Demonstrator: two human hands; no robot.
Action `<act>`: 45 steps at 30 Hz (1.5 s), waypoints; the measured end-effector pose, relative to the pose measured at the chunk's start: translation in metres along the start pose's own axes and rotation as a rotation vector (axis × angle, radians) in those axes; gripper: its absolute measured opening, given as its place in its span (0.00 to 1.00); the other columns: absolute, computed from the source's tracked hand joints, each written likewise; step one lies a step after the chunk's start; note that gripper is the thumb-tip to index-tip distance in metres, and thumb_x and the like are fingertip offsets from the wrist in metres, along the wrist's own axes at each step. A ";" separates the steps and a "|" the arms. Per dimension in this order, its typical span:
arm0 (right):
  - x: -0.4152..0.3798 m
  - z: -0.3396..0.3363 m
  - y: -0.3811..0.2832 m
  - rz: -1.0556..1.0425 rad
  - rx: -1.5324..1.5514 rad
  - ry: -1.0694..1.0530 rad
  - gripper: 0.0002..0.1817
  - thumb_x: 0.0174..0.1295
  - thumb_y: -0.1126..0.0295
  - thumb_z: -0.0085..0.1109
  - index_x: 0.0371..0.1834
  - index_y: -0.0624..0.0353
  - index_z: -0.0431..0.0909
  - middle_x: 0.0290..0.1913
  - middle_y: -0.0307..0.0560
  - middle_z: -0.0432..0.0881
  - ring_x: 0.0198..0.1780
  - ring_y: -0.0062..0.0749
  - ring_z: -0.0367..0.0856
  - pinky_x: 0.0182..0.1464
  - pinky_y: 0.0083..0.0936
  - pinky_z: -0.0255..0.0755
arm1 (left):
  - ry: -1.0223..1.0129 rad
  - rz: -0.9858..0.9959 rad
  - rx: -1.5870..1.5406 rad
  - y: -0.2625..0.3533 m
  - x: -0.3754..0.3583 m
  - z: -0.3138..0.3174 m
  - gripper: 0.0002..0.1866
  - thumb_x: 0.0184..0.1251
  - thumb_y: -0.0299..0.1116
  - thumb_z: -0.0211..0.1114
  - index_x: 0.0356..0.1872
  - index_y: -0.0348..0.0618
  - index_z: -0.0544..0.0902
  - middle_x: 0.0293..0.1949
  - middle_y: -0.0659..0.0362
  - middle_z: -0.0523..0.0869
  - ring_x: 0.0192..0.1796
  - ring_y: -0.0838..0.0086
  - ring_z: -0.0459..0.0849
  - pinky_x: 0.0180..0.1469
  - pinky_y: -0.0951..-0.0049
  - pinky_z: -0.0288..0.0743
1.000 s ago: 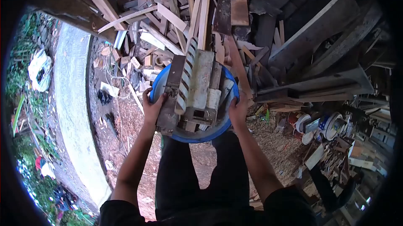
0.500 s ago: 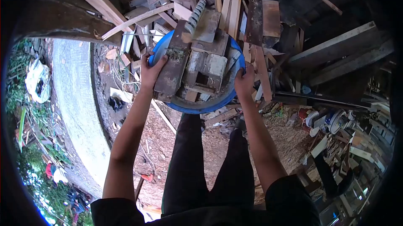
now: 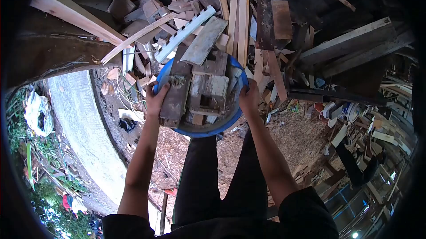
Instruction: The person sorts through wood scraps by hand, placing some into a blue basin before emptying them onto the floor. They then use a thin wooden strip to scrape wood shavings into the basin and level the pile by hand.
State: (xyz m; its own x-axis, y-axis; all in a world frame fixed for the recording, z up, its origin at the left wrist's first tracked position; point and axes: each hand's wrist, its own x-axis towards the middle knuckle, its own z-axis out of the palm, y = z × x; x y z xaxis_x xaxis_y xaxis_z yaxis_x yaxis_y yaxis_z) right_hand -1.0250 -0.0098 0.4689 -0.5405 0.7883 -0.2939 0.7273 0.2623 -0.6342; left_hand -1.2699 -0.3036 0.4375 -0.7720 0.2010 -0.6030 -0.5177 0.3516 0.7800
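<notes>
My left hand [image 3: 156, 98] grips the left rim of a round blue basin [image 3: 215, 131], its thumb over the edge. On the opposite rim, my right hand [image 3: 249, 98] is closed as well. Inside the basin lie wood offcuts: a long dark brown block [image 3: 176, 92] on the left and a block with a square hole [image 3: 208, 91] in the middle. A greyish board [image 3: 204, 40] leans out over the basin's far edge. Just beyond it, a pale strip with notches [image 3: 185, 34] rests across the scrap pile.
A heap of scrap wood [image 3: 159, 10] lies beyond the basin. Long planks [image 3: 350, 46] stand at the right. Wood shavings [image 3: 293, 143] cover the ground around my legs. A concrete strip [image 3: 84, 119] and a white plastic bag [image 3: 39, 114] are at the left.
The notched strip has gone from the basin's load onto the pile, and the greyish board has slid outward over the far rim. In view, the basin and both hands sit lower and slightly left.
</notes>
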 end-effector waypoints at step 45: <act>0.059 -0.038 -0.006 0.150 0.014 0.129 0.20 0.70 0.78 0.53 0.64 0.73 0.77 0.53 0.72 0.86 0.56 0.68 0.86 0.59 0.55 0.79 | 0.040 -0.116 -0.017 0.061 0.065 0.082 0.34 0.85 0.48 0.59 0.82 0.39 0.66 0.77 0.45 0.74 0.77 0.60 0.71 0.78 0.59 0.61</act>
State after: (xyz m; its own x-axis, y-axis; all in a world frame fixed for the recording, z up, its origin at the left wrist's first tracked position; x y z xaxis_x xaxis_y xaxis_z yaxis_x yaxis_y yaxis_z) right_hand -1.0453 0.0565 0.4819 -0.3669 0.8831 -0.2923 0.7895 0.1294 -0.6000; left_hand -1.3217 -0.1940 0.4322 -0.7206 0.1230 -0.6823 -0.6100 0.3552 0.7083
